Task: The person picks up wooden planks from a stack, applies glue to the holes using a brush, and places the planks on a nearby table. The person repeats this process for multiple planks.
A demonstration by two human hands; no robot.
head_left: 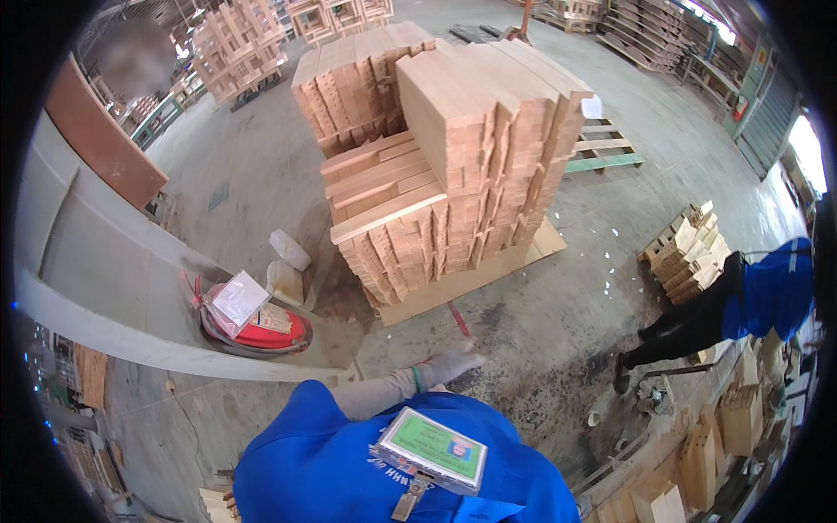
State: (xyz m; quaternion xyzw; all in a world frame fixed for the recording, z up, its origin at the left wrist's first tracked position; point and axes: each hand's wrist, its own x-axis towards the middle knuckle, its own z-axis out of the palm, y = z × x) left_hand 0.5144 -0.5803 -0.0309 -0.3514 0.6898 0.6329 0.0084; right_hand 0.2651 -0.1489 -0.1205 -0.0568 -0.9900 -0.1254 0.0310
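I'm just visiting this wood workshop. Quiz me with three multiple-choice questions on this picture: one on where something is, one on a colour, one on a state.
1. Where does the red fire extinguisher lie?
A. On the wood stack
B. On the floor, left of the stack
C. In the person's hand

2. What colour is the person's shirt?
A. Blue
B. Yellow
C. White

3. How is the gloved hand?
A. Gripping a plank
B. Pressed on the stack
C. Stretched out, holding nothing

Answers:
1 B: it lies on its side on the concrete, left of the big stack of wood pieces.
2 A: the shirt at the lower edge is bright blue.
3 C: the hand reaches out above the floor with nothing in it, short of the stack.
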